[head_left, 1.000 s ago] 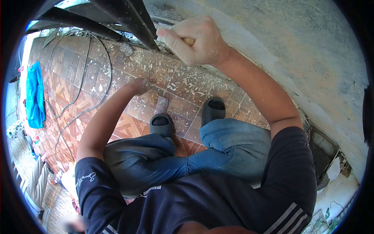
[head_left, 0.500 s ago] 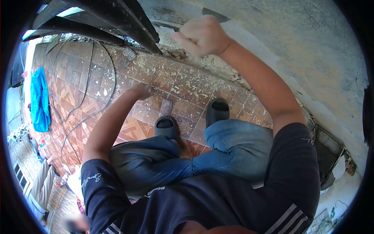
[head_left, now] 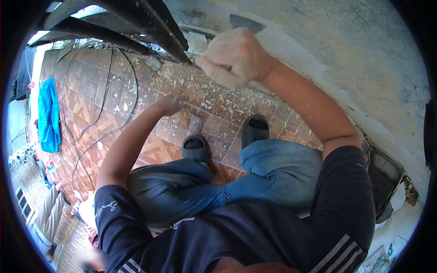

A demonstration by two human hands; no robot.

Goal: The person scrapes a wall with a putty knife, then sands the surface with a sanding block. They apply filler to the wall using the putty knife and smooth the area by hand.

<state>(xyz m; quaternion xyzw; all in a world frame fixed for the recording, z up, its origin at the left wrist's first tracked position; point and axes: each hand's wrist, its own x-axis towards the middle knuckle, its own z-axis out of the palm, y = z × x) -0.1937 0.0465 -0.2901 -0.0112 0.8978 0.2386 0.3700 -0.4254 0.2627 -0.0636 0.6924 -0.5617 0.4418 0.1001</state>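
My right hand (head_left: 234, 57) is clenched around the handle of a scraper, and the scraper's metal blade (head_left: 245, 22) lies against the grey, partly stripped wall (head_left: 346, 50). The handle itself is hidden inside my fist. My left hand (head_left: 169, 104) hangs low at my side above the tiled floor (head_left: 136, 104), fingers loosely curled, holding nothing. I look down on my jeans and my two black slip-on shoes (head_left: 226, 135), which stand close to the foot of the wall.
White paint flakes litter the patterned brown tiles along the wall's base. Dark metal bars (head_left: 150, 22) slant across the top left. Black cables (head_left: 107, 95) loop over the floor. A blue cloth (head_left: 49, 113) lies at far left. Broken plaster and a dark opening (head_left: 387, 182) sit at right.
My right fist went up the wall with the scraper, baring its blade, then came back down a little. My left hand stayed almost still.
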